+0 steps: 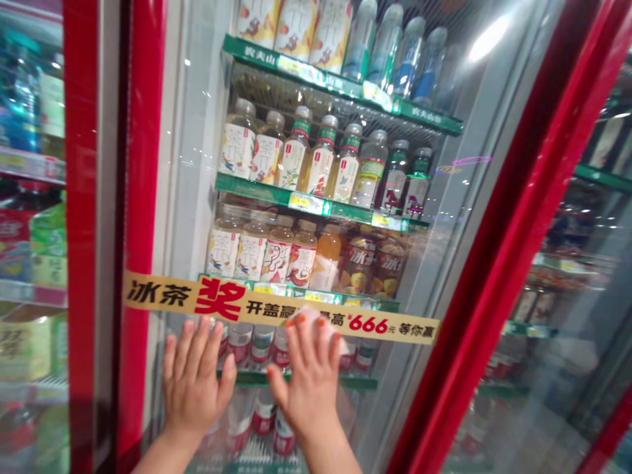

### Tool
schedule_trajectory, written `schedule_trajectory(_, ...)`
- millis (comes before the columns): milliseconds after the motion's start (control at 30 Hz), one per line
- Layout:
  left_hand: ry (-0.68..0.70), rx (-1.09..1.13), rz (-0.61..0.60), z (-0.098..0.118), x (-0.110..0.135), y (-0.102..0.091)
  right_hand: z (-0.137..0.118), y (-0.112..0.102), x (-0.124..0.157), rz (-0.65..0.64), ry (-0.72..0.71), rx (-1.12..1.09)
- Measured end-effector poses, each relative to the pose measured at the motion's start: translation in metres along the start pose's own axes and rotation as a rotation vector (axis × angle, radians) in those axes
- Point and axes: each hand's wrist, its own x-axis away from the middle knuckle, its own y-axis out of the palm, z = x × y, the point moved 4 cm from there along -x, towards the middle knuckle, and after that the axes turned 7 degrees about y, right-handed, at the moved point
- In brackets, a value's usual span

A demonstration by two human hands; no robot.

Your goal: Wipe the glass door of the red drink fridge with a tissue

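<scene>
My left hand [195, 378] lies flat on the glass door [444, 217] of a drinks fridge, fingers spread, just below a yellow banner sticker [162, 295]. Beside it, my right hand [309, 378] presses a white cloth or tissue [316, 316] against the glass over the banner's middle; only the cloth's top edge shows above the fingers. Both hands are low on the door, about a hand's width apart.
Behind the glass, green-edged shelves [306, 201] hold rows of tea bottles [291, 158] and water bottles [395, 52]. Red door frames run at the left [143, 164] and diagonally at the right [508, 243]. More stocked fridges stand on both sides.
</scene>
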Motion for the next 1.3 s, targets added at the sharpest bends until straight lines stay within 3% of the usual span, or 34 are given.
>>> schedule_trajectory(67, -0.033, 0.041, -0.009, -0.001, 0.004, -0.003, -0.018, -0.001, 0.025, -0.022, -0.185, 0.002)
schedule_trajectory(100, -0.057, 0.063, -0.026, -0.002, 0.009, -0.005, -0.010, -0.004, 0.034, -0.018, -0.189, 0.015)
schedule_trajectory(167, -0.110, 0.075, -0.072, -0.005, 0.028, -0.009, 0.028, -0.009, 0.036, -0.002, -0.005, 0.043)
schedule_trajectory(267, -0.121, -0.021, -0.119, -0.011, 0.068, -0.014, 0.070, -0.010, 0.005, 0.051, 0.383, 0.001)
schedule_trajectory(333, -0.088, -0.088, -0.119, -0.014, 0.092, -0.014, 0.051, -0.004, -0.022, 0.080, 0.450, -0.051)
schedule_trajectory(367, -0.076, -0.108, -0.116, -0.016, 0.101, -0.012, 0.028, -0.002, -0.033, 0.081, 0.380, -0.061)
schedule_trajectory(467, -0.058, -0.127, -0.098, -0.020, 0.113, -0.008, -0.053, 0.001, -0.036, 0.041, -0.048, -0.070)
schedule_trajectory(500, -0.056, -0.127, -0.096, -0.020, 0.113, -0.007, -0.069, -0.001, -0.027, 0.032, -0.180, -0.082)
schedule_trajectory(567, -0.059, -0.125, -0.099, -0.020, 0.112, -0.005, -0.071, -0.007, -0.007, 0.027, -0.316, -0.105)
schedule_trajectory(633, -0.066, -0.127, -0.103, -0.019, 0.112, -0.005, -0.041, -0.015, -0.001, 0.042, -0.280, -0.098)
schedule_trajectory(700, -0.070, -0.135, -0.103, -0.018, 0.113, -0.006, -0.004, -0.018, -0.017, 0.063, -0.077, -0.068)
schedule_trajectory(767, -0.072, -0.145, -0.106, -0.018, 0.115, -0.006, 0.010, -0.015, -0.044, 0.084, 0.160, -0.052)
schedule_trajectory(833, -0.073, -0.152, -0.111, -0.018, 0.117, -0.006, -0.012, -0.008, -0.066, 0.091, 0.226, -0.071)
schedule_trajectory(867, -0.072, -0.154, -0.113, -0.019, 0.118, -0.006, -0.033, -0.005, -0.071, 0.084, 0.162, -0.100)
schedule_trajectory(967, -0.068, -0.154, -0.104, -0.019, 0.120, -0.005, -0.095, 0.000, -0.062, 0.024, -0.204, -0.238)
schedule_trajectory(1033, -0.071, -0.156, -0.100, -0.019, 0.122, -0.004, -0.109, -0.001, -0.050, -0.019, -0.379, -0.297)
schedule_trajectory(1100, -0.082, -0.161, -0.108, -0.018, 0.124, -0.003, -0.103, -0.003, -0.054, -0.028, -0.353, -0.271)
schedule_trajectory(1200, -0.092, -0.173, -0.121, -0.018, 0.127, -0.002, -0.100, 0.000, -0.086, -0.009, -0.119, -0.215)
schedule_trajectory(1233, -0.088, -0.177, -0.120, -0.018, 0.128, -0.002, -0.110, 0.003, -0.096, -0.014, -0.086, -0.231)
schedule_trajectory(1300, -0.074, -0.184, -0.113, -0.019, 0.129, -0.002, -0.144, 0.010, -0.103, -0.038, -0.171, -0.308)
